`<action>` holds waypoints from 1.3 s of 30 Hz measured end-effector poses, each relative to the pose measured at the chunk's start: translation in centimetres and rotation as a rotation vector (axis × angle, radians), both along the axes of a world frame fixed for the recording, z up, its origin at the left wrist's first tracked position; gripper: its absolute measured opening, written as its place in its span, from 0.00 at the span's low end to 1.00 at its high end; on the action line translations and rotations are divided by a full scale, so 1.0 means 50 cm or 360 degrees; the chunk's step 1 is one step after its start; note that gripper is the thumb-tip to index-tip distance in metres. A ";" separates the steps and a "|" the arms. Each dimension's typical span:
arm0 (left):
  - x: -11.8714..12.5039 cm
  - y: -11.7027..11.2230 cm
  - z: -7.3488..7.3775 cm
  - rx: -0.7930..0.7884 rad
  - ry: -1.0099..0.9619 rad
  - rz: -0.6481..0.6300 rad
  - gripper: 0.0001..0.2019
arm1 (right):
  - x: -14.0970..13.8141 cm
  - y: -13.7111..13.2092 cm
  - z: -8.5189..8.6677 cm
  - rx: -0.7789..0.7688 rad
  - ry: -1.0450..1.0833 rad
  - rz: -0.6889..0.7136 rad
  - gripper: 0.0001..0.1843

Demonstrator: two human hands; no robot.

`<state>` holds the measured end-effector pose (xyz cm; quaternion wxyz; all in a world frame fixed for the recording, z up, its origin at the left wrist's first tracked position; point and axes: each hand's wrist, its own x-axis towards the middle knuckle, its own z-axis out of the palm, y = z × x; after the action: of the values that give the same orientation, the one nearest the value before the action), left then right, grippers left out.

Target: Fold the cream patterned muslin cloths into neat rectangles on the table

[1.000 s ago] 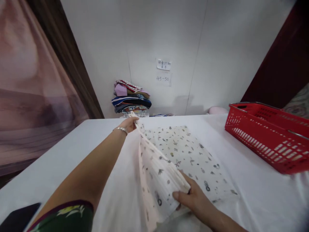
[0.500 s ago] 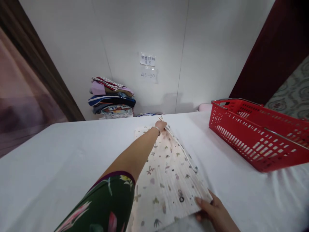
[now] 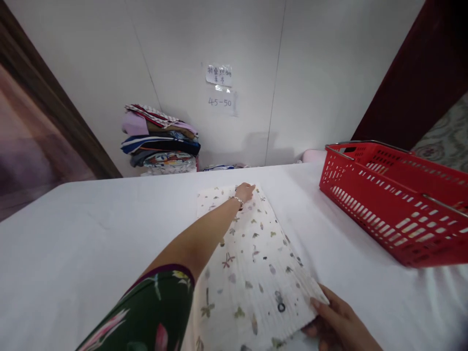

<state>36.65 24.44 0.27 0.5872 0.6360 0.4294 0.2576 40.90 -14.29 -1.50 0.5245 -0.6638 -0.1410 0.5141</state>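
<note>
A white printed cloth [image 3: 248,263] with small plant and ring motifs lies folded lengthwise on the white table [image 3: 91,234]. My left hand [image 3: 245,191] reaches far out and rests on the cloth's far edge, fingers closed on that corner. My right hand [image 3: 334,321] grips the near right corner of the cloth at the bottom of the view, thumb on top. A bracelet circles my left wrist.
A red plastic basket [image 3: 395,200] stands at the right of the table. A stack of folded clothes [image 3: 161,141] sits against the back wall at the left. Paper labels [image 3: 219,87] are stuck to the wall. A dark wooden frame runs along the left.
Both hands have carried the cloth's lifted left half over to the right and laid it down flat, so the cloth is now folded and narrower.
</note>
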 end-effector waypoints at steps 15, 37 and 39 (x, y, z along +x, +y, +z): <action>-0.454 0.025 0.018 0.0552 0.0786 0.0612 0.15 | 0.043 -0.014 -0.010 -0.0242 -0.0313 0.0312 0.19; -0.360 0.182 -0.024 0.0746 0.1145 0.0348 0.13 | 0.038 -0.007 -0.001 -0.0489 -0.0644 0.0512 0.22; -0.364 0.176 -0.020 0.0719 0.1132 0.0352 0.13 | 0.045 -0.010 -0.012 -0.0601 -0.0797 0.0601 0.23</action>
<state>18.44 33.26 -0.74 0.2177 0.7478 0.6034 0.1712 43.17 -14.78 -2.09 0.2377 -0.8166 -0.2877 0.4404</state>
